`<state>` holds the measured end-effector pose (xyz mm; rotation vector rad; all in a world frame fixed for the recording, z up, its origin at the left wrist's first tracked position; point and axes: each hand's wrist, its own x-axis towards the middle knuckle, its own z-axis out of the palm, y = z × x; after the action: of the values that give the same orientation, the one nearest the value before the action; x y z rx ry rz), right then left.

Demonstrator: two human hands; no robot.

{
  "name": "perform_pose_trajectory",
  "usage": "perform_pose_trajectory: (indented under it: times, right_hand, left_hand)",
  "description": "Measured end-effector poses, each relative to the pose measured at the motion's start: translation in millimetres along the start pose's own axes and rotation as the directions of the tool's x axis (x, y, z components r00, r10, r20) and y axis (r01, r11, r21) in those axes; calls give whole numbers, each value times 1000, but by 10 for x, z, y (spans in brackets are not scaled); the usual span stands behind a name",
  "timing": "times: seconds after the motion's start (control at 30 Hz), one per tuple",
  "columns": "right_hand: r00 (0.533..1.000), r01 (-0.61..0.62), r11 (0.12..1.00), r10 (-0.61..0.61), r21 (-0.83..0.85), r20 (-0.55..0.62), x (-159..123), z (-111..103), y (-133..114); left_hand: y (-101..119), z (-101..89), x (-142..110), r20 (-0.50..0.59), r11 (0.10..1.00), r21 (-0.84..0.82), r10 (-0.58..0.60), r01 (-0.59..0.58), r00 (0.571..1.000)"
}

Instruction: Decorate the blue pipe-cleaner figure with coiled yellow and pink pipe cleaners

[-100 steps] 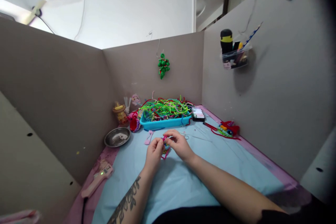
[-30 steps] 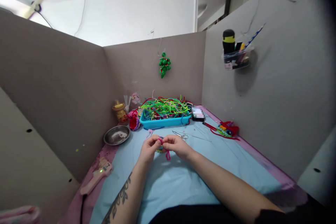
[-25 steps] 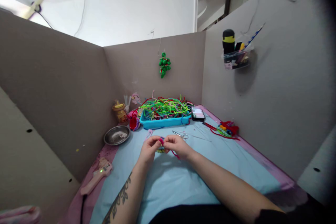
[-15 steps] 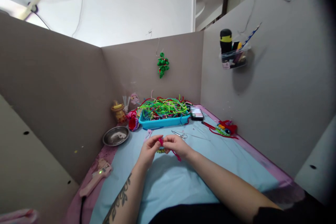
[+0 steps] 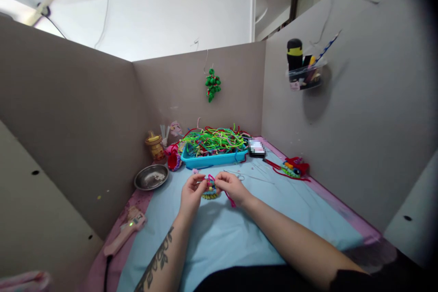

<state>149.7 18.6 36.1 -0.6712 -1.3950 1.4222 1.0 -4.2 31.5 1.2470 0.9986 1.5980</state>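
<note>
Our left hand (image 5: 192, 192) and right hand (image 5: 233, 187) close in, fingertips pinched on the small yarn piece (image 5: 211, 193) — it's between them, long axis running left to right, pink loop pointing up and away — scissors (image 5: 240, 177) just beyond, blue tray (image 5: 215, 160) farther back.

Upper left glares white, right edge is black.

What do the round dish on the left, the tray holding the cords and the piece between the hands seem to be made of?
The dish looks like shiny metal, probably steel, given its grey reflections. The tray seems to be smooth plastic, judging by its even blue colour and moulded rim. The piece looks like soft, fuzzy cord or yarn, from its bumpy rows; the exact fibre is unclear.
</note>
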Motion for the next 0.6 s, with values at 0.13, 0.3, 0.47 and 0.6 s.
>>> perform_pose_trajectory:
  times: [0.13, 0.3, 0.47, 0.6]
  right_hand:
    - [999, 16, 999, -17, 32, 47, -5, 9, 51]
    - [995, 99, 995, -99, 7, 17, 3, 21, 101]
    - [989, 141, 988, -143, -54, -30, -4, 20, 46]
    - [975, 213, 964, -220, -161, -29, -12, 4, 10]
  left_hand:
    - [-35, -20, -5, 16, 992, 115, 48, -50, 999]
    - [11, 8, -28, 54, 968, 214, 126, -134, 991]
    - [17, 41, -34, 65, 1000, 21, -5, 4, 998]
    - [-30, 32, -21, 130, 987, -85, -124, 136, 984]
